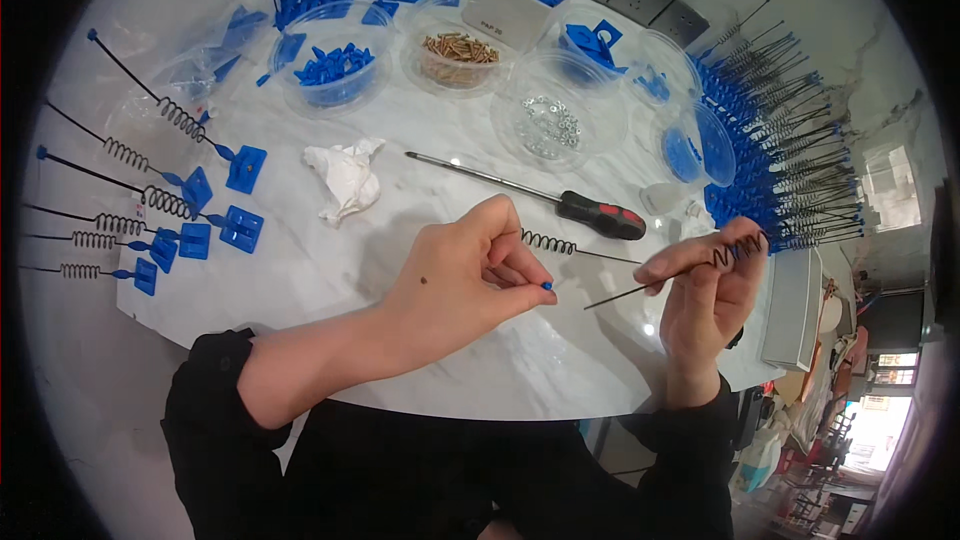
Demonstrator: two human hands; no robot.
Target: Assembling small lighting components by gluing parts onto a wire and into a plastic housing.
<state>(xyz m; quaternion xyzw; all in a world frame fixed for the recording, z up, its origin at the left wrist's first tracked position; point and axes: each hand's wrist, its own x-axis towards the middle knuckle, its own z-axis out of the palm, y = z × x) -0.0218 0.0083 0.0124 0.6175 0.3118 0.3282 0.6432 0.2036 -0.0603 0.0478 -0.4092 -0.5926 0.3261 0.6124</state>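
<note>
Over the middle of the table, my left hand (455, 275) is closed in a pinch on a small blue cap (547, 286). My right hand (705, 300) grips a black coil-spring wire (640, 290) farther right. The wire's thin straight end points left toward the cap, and the two are apart. Its coil lies across my right fingers. Behind the left fingertips another black coil spring (550, 242) with a straight end shows partly, the rest hidden by that hand. A screwdriver (600, 214) with a black and red handle lies just beyond my hands.
Clear tubs hold blue plastic pieces (335, 64), brass-coloured screws (460, 48) and metal nuts (550, 127). A white box (515, 15) stands behind. Spring pieces on blue bases crowd the right edge (760, 150), with several more at left (242, 228). Crumpled tissue (345, 178) lies left of centre.
</note>
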